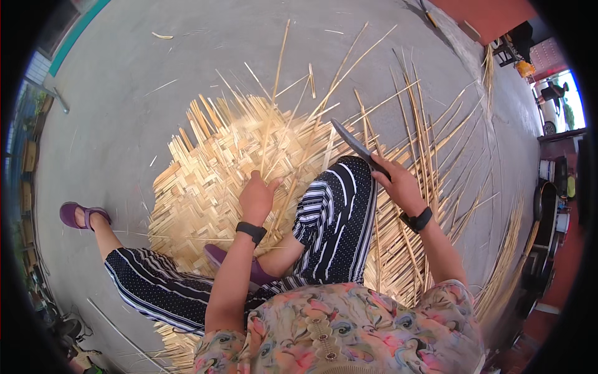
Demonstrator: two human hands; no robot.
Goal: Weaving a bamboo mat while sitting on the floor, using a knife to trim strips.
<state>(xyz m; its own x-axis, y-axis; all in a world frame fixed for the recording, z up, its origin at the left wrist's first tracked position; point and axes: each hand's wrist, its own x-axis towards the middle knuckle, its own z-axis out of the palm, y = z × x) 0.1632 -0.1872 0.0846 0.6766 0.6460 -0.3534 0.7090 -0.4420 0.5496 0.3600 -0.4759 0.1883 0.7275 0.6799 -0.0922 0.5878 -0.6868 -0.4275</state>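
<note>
Over the woven mat [205, 168] of pale split strips, my left hand [257, 199] is closed with its fingers bent down. A long thin strip [272, 118] runs from its fingertips toward the far side; the grip on it is partly hidden. My right hand [402, 187] is wrapped round the dark handle of a knife [352, 140], beside my raised right knee. The curved grey blade points away and to the left, over the mat's far right edge. Unwoven strip ends fan out along the mat's far and right sides.
My purple shoe [215, 254] rests on the mat; the other shoe [85, 215] is on the grey concrete floor [118, 131]. Long loose strips [430, 118] spread out at the right. A bundle of thin strips [507, 249] lies near the right wall, beside pots and containers [548, 206].
</note>
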